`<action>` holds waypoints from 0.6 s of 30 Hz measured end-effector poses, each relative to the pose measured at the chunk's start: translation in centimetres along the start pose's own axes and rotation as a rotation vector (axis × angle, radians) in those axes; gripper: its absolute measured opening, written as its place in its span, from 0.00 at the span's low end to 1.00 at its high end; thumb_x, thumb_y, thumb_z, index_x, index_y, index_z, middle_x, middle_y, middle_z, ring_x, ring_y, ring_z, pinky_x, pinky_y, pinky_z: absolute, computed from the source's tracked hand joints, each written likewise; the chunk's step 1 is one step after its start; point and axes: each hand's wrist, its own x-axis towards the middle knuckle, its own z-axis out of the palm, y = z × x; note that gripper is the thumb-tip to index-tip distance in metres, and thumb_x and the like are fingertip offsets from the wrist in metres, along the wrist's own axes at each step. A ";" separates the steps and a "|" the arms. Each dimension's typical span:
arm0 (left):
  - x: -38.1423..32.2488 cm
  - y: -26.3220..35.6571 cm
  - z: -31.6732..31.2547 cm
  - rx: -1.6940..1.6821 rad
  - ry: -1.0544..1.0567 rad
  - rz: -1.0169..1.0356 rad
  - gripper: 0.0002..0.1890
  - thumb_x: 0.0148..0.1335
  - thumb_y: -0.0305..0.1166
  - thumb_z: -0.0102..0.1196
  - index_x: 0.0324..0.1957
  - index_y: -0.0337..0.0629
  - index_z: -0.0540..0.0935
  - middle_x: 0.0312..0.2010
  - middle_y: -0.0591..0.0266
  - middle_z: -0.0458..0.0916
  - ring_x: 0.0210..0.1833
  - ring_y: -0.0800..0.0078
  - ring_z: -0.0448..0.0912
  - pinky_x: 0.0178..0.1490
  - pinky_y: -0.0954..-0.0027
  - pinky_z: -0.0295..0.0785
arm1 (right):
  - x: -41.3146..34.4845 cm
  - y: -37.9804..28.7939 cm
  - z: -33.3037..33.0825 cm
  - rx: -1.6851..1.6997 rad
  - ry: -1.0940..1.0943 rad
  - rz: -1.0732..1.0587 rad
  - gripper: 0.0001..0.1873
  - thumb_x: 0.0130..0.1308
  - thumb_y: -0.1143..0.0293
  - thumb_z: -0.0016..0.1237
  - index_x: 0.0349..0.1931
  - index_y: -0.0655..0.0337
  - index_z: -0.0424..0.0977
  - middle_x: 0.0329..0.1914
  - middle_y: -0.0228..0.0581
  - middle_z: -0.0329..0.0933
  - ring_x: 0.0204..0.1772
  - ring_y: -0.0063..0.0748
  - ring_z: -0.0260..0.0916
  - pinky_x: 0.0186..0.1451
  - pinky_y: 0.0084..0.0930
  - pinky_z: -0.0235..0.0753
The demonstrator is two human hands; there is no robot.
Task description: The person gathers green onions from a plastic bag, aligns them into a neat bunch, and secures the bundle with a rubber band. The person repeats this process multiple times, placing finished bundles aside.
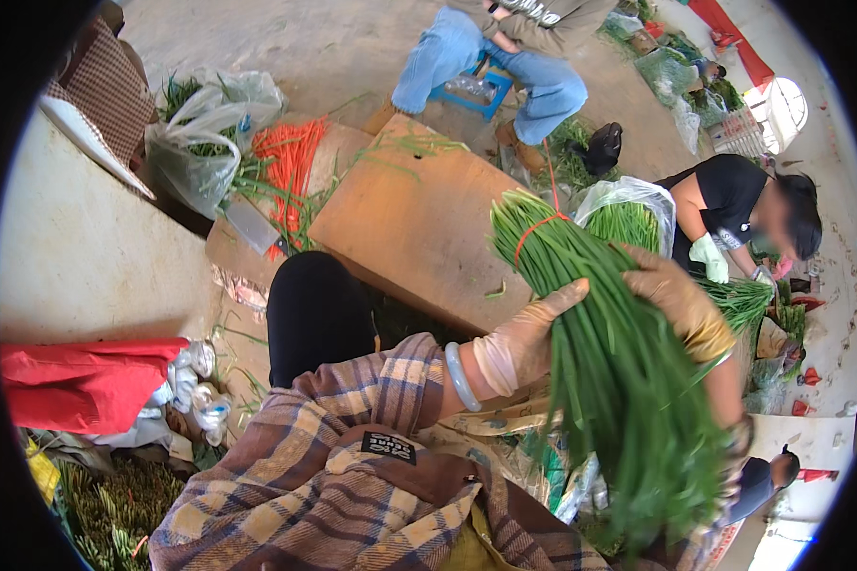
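A large bundle of long green leafy stalks, likely garlic chives (600, 335), hangs between my gloved hands, its cut ends up and its leaf tips low and blurred. An orange-red tie (535, 232) goes around it near the cut ends, with a loose end reaching upward. My left hand (535, 332) grips the near side of the bundle, thumb across the stalks; a pale bangle circles that wrist. My right hand (668, 296) is closed around the far side, its fingers partly behind the leaves. Below the cut ends is a wooden board (414, 207) with scattered green scraps.
A cleaver (253, 225) lies left of the board, near orange-red ties (289, 168) and a plastic bag of greens (200, 143). Bagged chives (625, 228) stand beyond my right hand. One person sits on a blue stool (478, 93); a gloved co-worker bends over greens at right.
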 end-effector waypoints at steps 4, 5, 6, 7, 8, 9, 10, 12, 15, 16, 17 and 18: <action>0.8 0.8 -1.1 -0.140 -0.085 0.032 0.35 0.71 0.56 0.54 0.70 0.43 0.68 0.64 0.56 0.77 0.62 0.60 0.79 0.66 0.53 0.77 | 6.7 -3.6 -3.0 -0.271 -0.122 0.205 0.32 0.73 0.64 0.55 0.71 0.72 0.63 0.60 0.42 0.79 0.57 0.25 0.77 0.61 0.25 0.77; 1.3 1.5 -1.9 -0.193 -0.030 0.026 0.34 0.71 0.56 0.54 0.69 0.42 0.69 0.64 0.55 0.77 0.62 0.59 0.79 0.67 0.53 0.76 | 8.5 -4.2 -2.9 -0.254 -0.131 0.212 0.32 0.73 0.63 0.56 0.70 0.73 0.64 0.59 0.42 0.79 0.56 0.25 0.77 0.60 0.24 0.78; 1.8 2.2 -2.7 -0.259 -0.038 0.028 0.33 0.71 0.55 0.53 0.67 0.41 0.70 0.63 0.55 0.78 0.62 0.59 0.79 0.68 0.53 0.75 | 9.8 -4.4 -2.4 -0.060 -0.195 0.276 0.33 0.72 0.62 0.58 0.69 0.73 0.65 0.57 0.42 0.80 0.54 0.24 0.78 0.59 0.22 0.78; 2.2 2.9 -3.3 -0.306 0.031 0.010 0.33 0.72 0.55 0.53 0.66 0.40 0.70 0.62 0.54 0.79 0.62 0.58 0.79 0.69 0.53 0.74 | 11.2 -4.8 -1.9 -0.220 -0.192 0.310 0.32 0.72 0.62 0.57 0.69 0.73 0.66 0.57 0.42 0.81 0.55 0.24 0.78 0.59 0.22 0.78; 2.8 3.4 -3.5 -0.414 0.023 0.018 0.29 0.74 0.49 0.53 0.66 0.39 0.70 0.61 0.52 0.79 0.63 0.56 0.79 0.70 0.50 0.73 | 12.7 -5.2 -1.1 -0.338 -0.225 0.310 0.30 0.72 0.62 0.57 0.68 0.73 0.67 0.57 0.41 0.81 0.55 0.23 0.78 0.59 0.22 0.77; 3.2 3.7 -3.5 -0.368 0.018 0.052 0.27 0.75 0.47 0.53 0.66 0.39 0.70 0.61 0.52 0.79 0.63 0.56 0.79 0.70 0.50 0.73 | 13.9 -5.7 -0.6 -0.453 -0.245 0.297 0.29 0.72 0.63 0.57 0.67 0.73 0.69 0.57 0.41 0.81 0.55 0.23 0.77 0.59 0.21 0.77; 3.3 3.7 -3.1 -0.324 0.062 0.075 0.25 0.75 0.44 0.52 0.65 0.38 0.70 0.61 0.52 0.79 0.63 0.56 0.79 0.70 0.50 0.73 | 14.1 -6.4 -0.6 -0.304 -0.293 0.360 0.26 0.73 0.64 0.57 0.65 0.72 0.72 0.57 0.41 0.82 0.56 0.23 0.77 0.60 0.22 0.76; 3.0 3.4 -1.7 -0.290 0.159 0.089 0.21 0.77 0.39 0.48 0.65 0.38 0.71 0.62 0.49 0.77 0.64 0.54 0.78 0.67 0.48 0.75 | 14.2 -7.7 -1.1 -0.554 -0.376 0.206 0.25 0.73 0.65 0.56 0.64 0.71 0.73 0.57 0.41 0.82 0.55 0.23 0.77 0.60 0.23 0.76; 2.3 2.6 0.3 -0.271 0.061 0.125 0.22 0.77 0.38 0.49 0.66 0.38 0.69 0.63 0.50 0.77 0.64 0.53 0.78 0.68 0.47 0.75 | 14.0 -9.2 -2.9 -0.537 -0.347 0.254 0.22 0.74 0.66 0.54 0.62 0.70 0.75 0.57 0.40 0.82 0.54 0.22 0.77 0.59 0.24 0.76; 2.4 2.6 0.6 -0.275 0.075 0.102 0.23 0.77 0.40 0.48 0.67 0.37 0.68 0.65 0.50 0.75 0.67 0.54 0.75 0.71 0.48 0.72 | 14.0 -9.2 -3.1 -0.572 -0.339 0.233 0.21 0.74 0.66 0.54 0.62 0.70 0.75 0.56 0.40 0.82 0.54 0.21 0.76 0.58 0.23 0.76; 2.5 2.8 0.6 -0.318 0.128 0.103 0.24 0.77 0.41 0.48 0.67 0.38 0.68 0.66 0.50 0.74 0.68 0.54 0.74 0.71 0.48 0.71 | 14.5 -9.3 -3.2 -0.611 -0.293 0.183 0.21 0.74 0.66 0.53 0.61 0.70 0.75 0.55 0.40 0.83 0.54 0.20 0.76 0.57 0.23 0.76; 2.7 3.1 0.4 -0.372 0.120 0.123 0.24 0.77 0.42 0.47 0.67 0.38 0.67 0.66 0.51 0.74 0.68 0.54 0.73 0.72 0.49 0.70 | 14.9 -9.1 -2.8 -0.627 -0.325 0.187 0.21 0.74 0.63 0.52 0.60 0.69 0.76 0.54 0.42 0.83 0.53 0.24 0.77 0.56 0.25 0.77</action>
